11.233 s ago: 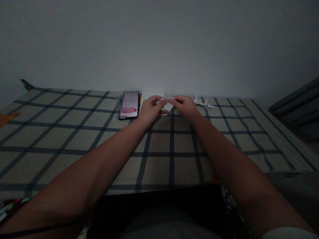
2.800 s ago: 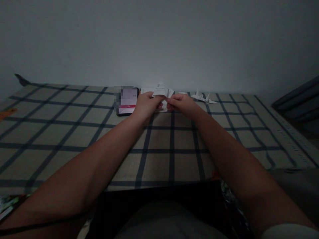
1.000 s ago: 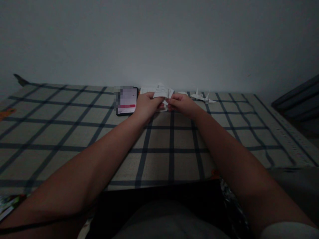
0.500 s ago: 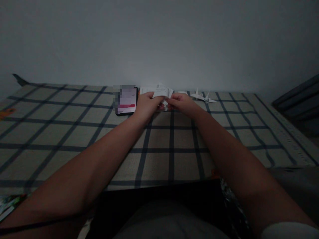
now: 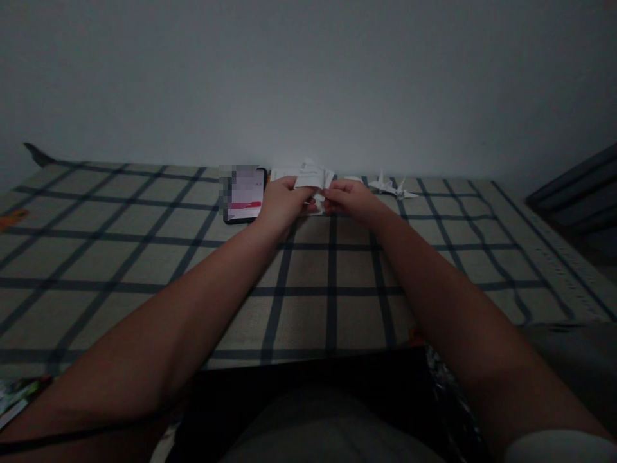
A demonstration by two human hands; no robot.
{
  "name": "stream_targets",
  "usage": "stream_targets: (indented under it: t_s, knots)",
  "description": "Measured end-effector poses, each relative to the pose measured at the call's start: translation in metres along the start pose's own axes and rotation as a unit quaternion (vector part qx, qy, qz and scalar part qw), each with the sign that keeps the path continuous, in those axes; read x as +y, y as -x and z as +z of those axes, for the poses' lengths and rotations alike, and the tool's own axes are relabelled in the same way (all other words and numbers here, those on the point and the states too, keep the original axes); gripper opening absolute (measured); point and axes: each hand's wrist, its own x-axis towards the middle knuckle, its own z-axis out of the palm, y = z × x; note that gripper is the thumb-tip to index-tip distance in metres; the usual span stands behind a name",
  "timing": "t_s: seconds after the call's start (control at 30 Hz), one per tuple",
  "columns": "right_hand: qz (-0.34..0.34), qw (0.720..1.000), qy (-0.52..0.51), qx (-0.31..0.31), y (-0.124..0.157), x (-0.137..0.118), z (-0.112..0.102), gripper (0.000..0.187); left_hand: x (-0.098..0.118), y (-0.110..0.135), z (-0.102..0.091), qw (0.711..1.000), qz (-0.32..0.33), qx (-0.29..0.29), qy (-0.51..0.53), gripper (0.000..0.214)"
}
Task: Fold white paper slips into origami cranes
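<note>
A folded piece of white paper (image 5: 311, 175) with faint print is held up between my two hands near the back of the table. My left hand (image 5: 285, 198) grips its left side, the thumb lying over the front. From the right, my right hand (image 5: 350, 195) pinches the lower right part of the paper between thumb and fingers. The fingertips partly hide the lower folds. Just right of my right hand, two white origami cranes (image 5: 393, 187) stand close together on the cloth. More white paper lies behind and below my hands, mostly covered.
A phone (image 5: 245, 196) with a lit screen lies left of my left hand. The checked tablecloth (image 5: 308, 270) spreads over the table, which meets a grey wall (image 5: 308, 83). An orange object (image 5: 13, 219) sits at the far left.
Both hands stay in almost the same place, gripping the paper. The paper and my left hand have shifted very slightly; nothing was let go.
</note>
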Motion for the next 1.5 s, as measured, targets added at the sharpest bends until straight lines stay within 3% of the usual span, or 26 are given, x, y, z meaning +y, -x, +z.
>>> stream_targets:
  t_s: [0.4, 0.57, 0.93, 1.5]
  knots:
    - [0.016, 0.997, 0.069, -0.001, 0.004, -0.007, 0.001, 0.028, -0.004, -0.002, -0.002, 1.000, 0.009, -0.001, -0.006, 0.024]
    - [-0.009, 0.996, 0.092, -0.019, 0.004, -0.008, -0.001, 0.032, -0.005, -0.003, -0.001, 1.000, -0.001, 0.006, 0.023, 0.016]
    - [0.024, 0.998, 0.047, -0.028, 0.004, -0.007, 0.002, 0.038, -0.001, 0.000, 0.000, 1.000, 0.005, 0.005, -0.010, 0.015]
    - [0.010, 0.984, 0.176, -0.034, 0.006, -0.014, 0.004, 0.033, -0.012, -0.007, -0.001, 0.999, -0.036, -0.002, 0.023, 0.018]
